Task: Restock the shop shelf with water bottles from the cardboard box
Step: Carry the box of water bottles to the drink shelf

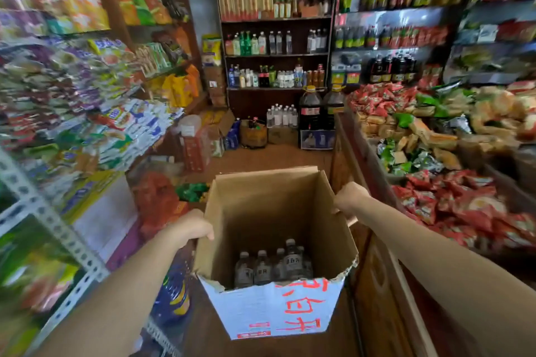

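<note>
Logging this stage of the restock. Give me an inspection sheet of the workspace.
Surface: brown floor, bare down the aisle.
Job's things: open box held up; a few bottles upright at its bottom; more bottles on the far shelf.
Clutter: boxes and oil jugs on the floor at the shelf's foot.
Hands: left hand grips the left wall, right hand the right wall.
Cables: nothing seen.
Surroundings: snack racks on both sides.

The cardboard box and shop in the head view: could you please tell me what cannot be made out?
- Bottles: full count hidden by the cardboard box front wall.
- Left hand and right hand: fingertips hidden behind box walls.
- Snack packets, left: labels blurred.
- Far shelf: labels too small.
</note>
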A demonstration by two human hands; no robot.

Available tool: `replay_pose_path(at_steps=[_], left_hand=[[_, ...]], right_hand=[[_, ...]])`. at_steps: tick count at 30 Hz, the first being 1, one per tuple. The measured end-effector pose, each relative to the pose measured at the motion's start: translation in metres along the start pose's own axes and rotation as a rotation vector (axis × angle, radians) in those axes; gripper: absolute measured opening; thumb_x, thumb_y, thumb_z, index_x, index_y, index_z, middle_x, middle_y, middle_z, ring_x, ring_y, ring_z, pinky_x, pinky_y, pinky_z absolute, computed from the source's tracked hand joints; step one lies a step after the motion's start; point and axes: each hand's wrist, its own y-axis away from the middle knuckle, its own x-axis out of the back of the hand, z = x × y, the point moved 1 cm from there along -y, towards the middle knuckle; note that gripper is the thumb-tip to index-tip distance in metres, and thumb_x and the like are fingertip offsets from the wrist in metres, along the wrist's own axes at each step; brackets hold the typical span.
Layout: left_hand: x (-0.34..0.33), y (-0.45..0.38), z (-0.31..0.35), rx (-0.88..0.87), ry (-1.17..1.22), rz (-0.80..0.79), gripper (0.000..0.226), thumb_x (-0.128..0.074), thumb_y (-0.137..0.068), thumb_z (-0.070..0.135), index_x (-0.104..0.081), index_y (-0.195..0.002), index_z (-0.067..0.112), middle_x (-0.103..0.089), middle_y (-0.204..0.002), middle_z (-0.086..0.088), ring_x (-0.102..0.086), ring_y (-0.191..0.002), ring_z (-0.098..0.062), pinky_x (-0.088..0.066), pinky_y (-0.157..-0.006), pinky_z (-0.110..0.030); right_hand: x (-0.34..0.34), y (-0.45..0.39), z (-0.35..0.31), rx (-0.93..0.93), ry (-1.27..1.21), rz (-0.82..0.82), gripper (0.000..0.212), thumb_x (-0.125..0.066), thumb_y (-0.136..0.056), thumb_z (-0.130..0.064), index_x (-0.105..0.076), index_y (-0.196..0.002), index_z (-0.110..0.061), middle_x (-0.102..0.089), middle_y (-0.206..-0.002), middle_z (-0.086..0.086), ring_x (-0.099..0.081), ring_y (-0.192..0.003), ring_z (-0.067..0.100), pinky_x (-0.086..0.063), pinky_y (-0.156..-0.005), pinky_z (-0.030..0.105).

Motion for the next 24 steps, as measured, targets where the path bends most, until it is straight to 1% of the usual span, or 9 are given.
replay_pose_path(at_steps=[2, 4, 7, 9, 11, 17, 20, 22, 24], left_hand=[[0.008, -0.067, 0.024, 0.006, -0.003, -0.039, 0.045, -0.074, -0.068, 0.008, -0.062, -0.11, -0.001, -0.063, -0.114, -0.017, -0.061, -0.103, -0.03, -0.049, -0.08, -0.031], [0.019, -0.128, 0.052, 0.011, -0.008, -0.079, 0.047, -0.073, -0.07, 0.007, -0.061, -0.114, -0.002, -0.061, -0.117, -0.017, -0.059, -0.106, -0.03, -0.046, -0.074, -0.027], [0.04, -0.214, 0.098, 0.027, 0.002, -0.108, 0.044, -0.068, -0.075, 0.004, -0.057, -0.117, -0.003, -0.057, -0.109, -0.012, -0.056, -0.098, -0.024, -0.043, -0.064, -0.024], [0.052, -0.268, 0.127, 0.028, 0.015, -0.126, 0.036, -0.067, -0.076, 0.002, -0.059, -0.11, -0.003, -0.058, -0.1, -0.011, -0.059, -0.1, -0.026, -0.043, -0.06, -0.024], [0.064, -0.322, 0.154, 0.025, 0.026, -0.119, 0.033, -0.068, -0.074, 0.001, -0.059, -0.105, -0.002, -0.061, -0.103, -0.014, -0.06, -0.101, -0.028, -0.046, -0.067, -0.027], [0.082, -0.496, 0.215, 0.089, 0.074, -0.138, 0.06, -0.072, -0.063, 0.005, -0.053, -0.12, 0.002, -0.057, -0.124, -0.015, -0.055, -0.11, -0.03, -0.049, -0.087, -0.036], [0.088, -0.583, 0.246, 0.141, 0.082, -0.125, 0.057, -0.072, -0.066, 0.004, -0.054, -0.12, 0.001, -0.058, -0.123, -0.017, -0.055, -0.11, -0.031, -0.05, -0.091, -0.038], [0.096, -0.633, 0.268, 0.17, 0.089, -0.105, 0.05, -0.07, -0.069, 0.003, -0.057, -0.117, 0.001, -0.06, -0.119, -0.018, -0.057, -0.106, -0.032, -0.052, -0.089, -0.04], [0.108, -0.681, 0.289, 0.199, 0.131, -0.098, 0.05, -0.067, -0.073, 0.004, -0.054, -0.121, 0.002, -0.058, -0.121, -0.018, -0.057, -0.107, -0.031, -0.052, -0.083, -0.036]], right_hand=[[0.004, -0.061, -0.018, -0.035, -0.019, -0.013, 0.009, -0.059, -0.086, 0.001, -0.065, -0.079, 0.001, -0.067, -0.07, 0.014, -0.065, -0.041, 0.021, -0.05, -0.038, 0.027], [0.011, -0.121, -0.041, -0.063, -0.043, -0.014, 0.011, -0.06, -0.085, 0.003, -0.063, -0.075, 0.001, -0.067, -0.067, 0.015, -0.066, -0.047, 0.024, -0.054, -0.042, 0.031], [0.025, -0.207, -0.08, -0.088, -0.052, -0.041, 0.008, -0.059, -0.083, 0.003, -0.063, -0.078, 0.0, -0.069, -0.075, 0.015, -0.07, -0.06, 0.025, -0.059, -0.054, 0.034], [0.038, -0.262, -0.106, -0.094, -0.04, -0.04, 0.009, -0.06, -0.085, 0.002, -0.063, -0.077, -0.003, -0.068, -0.076, 0.013, -0.069, -0.059, 0.022, -0.058, -0.051, 0.031], [0.05, -0.316, -0.129, -0.11, -0.03, -0.041, 0.01, -0.06, -0.086, 0.001, -0.061, -0.078, -0.004, -0.067, -0.077, 0.013, -0.069, -0.059, 0.023, -0.057, -0.049, 0.031], [0.072, -0.498, -0.192, -0.052, 0.029, -0.058, 0.007, -0.06, -0.086, 0.0, -0.059, -0.083, -0.006, -0.066, -0.084, 0.013, -0.07, -0.064, 0.025, -0.056, -0.047, 0.028], [0.081, -0.596, -0.228, -0.015, 0.04, -0.073, 0.014, -0.059, -0.087, 0.0, -0.057, -0.076, -0.008, -0.064, -0.078, 0.011, -0.069, -0.061, 0.024, -0.056, -0.047, 0.027], [0.086, -0.66, -0.252, -0.005, 0.042, -0.096, 0.014, -0.058, -0.088, 0.0, -0.058, -0.077, -0.008, -0.065, -0.079, 0.012, -0.07, -0.063, 0.025, -0.06, -0.055, 0.032], [0.093, -0.721, -0.281, 0.024, 0.066, -0.105, 0.01, -0.058, -0.088, 0.0, -0.06, -0.082, -0.006, -0.067, -0.082, 0.012, -0.071, -0.065, 0.025, -0.061, -0.06, 0.035]])
